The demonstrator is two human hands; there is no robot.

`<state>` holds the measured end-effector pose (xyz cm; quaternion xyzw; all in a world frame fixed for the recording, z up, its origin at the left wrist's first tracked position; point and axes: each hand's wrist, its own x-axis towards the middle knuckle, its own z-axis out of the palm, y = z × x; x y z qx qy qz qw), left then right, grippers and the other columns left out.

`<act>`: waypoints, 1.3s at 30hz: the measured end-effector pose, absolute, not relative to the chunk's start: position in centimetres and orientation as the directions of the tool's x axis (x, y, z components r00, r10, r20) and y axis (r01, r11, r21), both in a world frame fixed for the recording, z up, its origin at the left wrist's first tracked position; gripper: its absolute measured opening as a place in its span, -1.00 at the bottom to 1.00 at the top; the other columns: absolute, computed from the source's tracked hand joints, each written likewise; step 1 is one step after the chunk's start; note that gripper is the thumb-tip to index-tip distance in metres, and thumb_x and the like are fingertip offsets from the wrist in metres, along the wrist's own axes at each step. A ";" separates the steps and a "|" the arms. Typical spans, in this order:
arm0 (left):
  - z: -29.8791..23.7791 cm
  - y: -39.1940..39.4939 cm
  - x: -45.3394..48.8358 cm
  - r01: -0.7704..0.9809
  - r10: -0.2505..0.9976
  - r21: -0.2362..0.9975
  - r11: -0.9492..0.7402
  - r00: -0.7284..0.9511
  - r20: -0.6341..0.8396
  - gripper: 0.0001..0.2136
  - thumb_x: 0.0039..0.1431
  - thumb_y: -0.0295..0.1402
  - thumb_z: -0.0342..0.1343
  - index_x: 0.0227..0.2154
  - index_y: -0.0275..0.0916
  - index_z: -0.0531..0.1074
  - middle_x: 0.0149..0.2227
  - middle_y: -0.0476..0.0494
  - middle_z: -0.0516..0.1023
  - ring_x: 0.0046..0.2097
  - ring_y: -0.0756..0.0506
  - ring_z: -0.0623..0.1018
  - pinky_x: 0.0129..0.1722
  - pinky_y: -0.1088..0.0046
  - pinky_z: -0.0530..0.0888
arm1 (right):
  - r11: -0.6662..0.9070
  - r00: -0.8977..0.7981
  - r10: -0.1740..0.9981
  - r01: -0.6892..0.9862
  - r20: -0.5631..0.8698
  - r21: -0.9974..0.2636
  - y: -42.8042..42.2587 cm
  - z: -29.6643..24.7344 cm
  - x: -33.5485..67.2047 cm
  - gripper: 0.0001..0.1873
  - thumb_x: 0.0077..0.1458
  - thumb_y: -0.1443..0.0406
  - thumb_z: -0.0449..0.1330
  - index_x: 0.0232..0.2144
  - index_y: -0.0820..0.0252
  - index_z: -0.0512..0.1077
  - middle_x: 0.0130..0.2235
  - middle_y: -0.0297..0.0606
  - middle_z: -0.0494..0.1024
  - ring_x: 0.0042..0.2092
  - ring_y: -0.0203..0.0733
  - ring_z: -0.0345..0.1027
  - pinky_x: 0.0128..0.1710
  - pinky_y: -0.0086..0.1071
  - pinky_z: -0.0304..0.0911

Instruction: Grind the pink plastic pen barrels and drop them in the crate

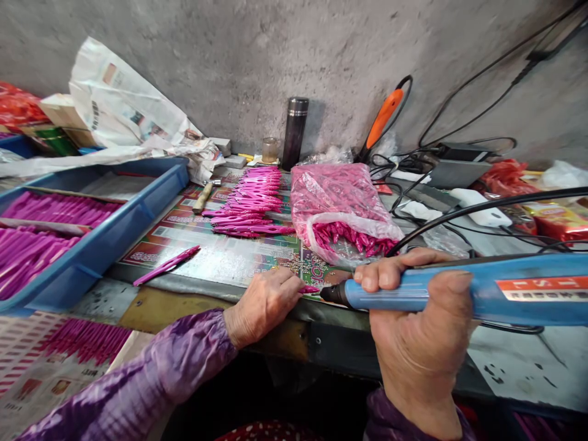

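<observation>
My right hand (pixel 420 318) is wrapped around a blue electric screwdriver (pixel 413 293) with a black nose and an orange-and-white label. It lies nearly level, its nose pointing left. My left hand (pixel 269 300), fingers closed, rests at the bench edge over a slim pink metal piece (pixel 310 289). Only the pink end shows, at the screwdriver's nose; whether they touch I cannot tell. Small metal bits, like tiny screws (pixel 287 260), are scattered just beyond my left hand. One loose slim pink piece (pixel 166 266), shaped like tweezers, lies to the left.
Behind my hands are a stack of pink pieces (pixel 252 205) and a plastic bag (pixel 342 202) of smaller ones. At left is a blue tray (pixel 151 211) of purple-pink pieces. A small hammer (pixel 204 196), a dark flask (pixel 295 131), an orange-handled tool (pixel 384 119) and black cables (pixel 459 217) stand farther back.
</observation>
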<state>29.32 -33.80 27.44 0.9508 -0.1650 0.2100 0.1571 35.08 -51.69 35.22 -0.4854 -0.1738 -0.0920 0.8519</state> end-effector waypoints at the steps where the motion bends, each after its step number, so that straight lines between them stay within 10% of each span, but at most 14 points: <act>1: 27.5 -33.8 29.3 -0.380 -0.249 0.226 -0.897 0.857 0.452 -0.72 0.51 -0.38 -0.09 -0.27 -0.25 0.49 -0.30 -0.13 0.57 -0.27 -0.07 0.54 -0.27 0.43 0.45 | 0.512 0.923 0.013 0.325 0.385 -0.795 -51.7 35.2 35.1 -0.56 0.06 -0.11 0.35 -0.37 0.10 0.39 -0.56 -0.47 0.34 -0.51 -0.29 0.24 -0.41 -0.31 0.31; 39: 27.8 -34.2 29.1 -0.427 -0.299 0.096 -0.899 0.760 0.577 -0.71 0.53 -0.42 -0.12 -0.29 -0.27 0.46 -0.41 -0.04 0.45 -0.40 -0.04 0.40 -0.41 0.43 0.29 | 0.519 0.925 0.036 0.306 0.378 -0.798 -51.9 35.2 34.9 -0.58 0.06 -0.08 0.35 -0.36 0.10 0.38 -0.55 -0.48 0.34 -0.50 -0.30 0.25 -0.39 -0.32 0.32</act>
